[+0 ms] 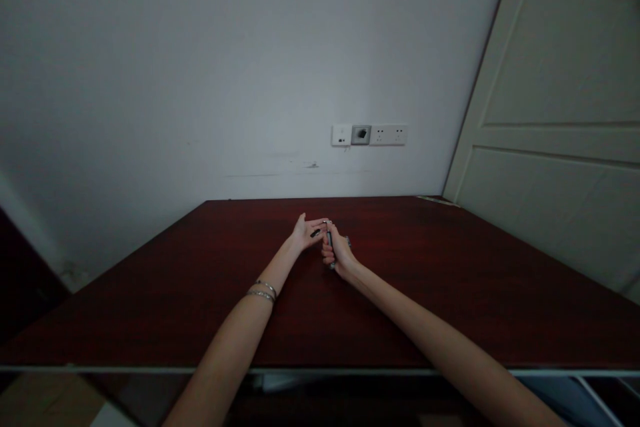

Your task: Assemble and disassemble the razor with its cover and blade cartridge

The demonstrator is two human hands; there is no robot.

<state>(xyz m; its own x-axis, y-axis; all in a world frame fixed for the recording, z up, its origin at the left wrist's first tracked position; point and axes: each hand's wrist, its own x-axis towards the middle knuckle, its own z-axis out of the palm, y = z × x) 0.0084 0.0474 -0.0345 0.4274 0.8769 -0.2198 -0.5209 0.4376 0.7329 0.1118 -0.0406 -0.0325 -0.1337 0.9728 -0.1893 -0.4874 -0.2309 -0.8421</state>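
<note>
My left hand point(303, 233) reaches over the table with palm turned up and fingers stretched out toward the right hand. A small dark object point(315, 233) lies against its palm; its kind is too small to make out. My right hand point(341, 253) has its fingers wrapped round a slim dark tool with shiny metal ends point(329, 239). The tool's upper tip is close to the left fingertips; whether they touch I cannot tell. Something silvery and dark point(349, 240) shows at the back of the right hand. Two bracelets point(263, 294) circle my left wrist.
Both arms extend over a dark red-brown table point(180, 293). Behind it rises a pale wall with a row of sockets point(389, 135) and a grey socket plate point(361, 135). A pale panelled door point(560, 93) stands at the right. A thin strip point(435, 200) lies near the far right corner.
</note>
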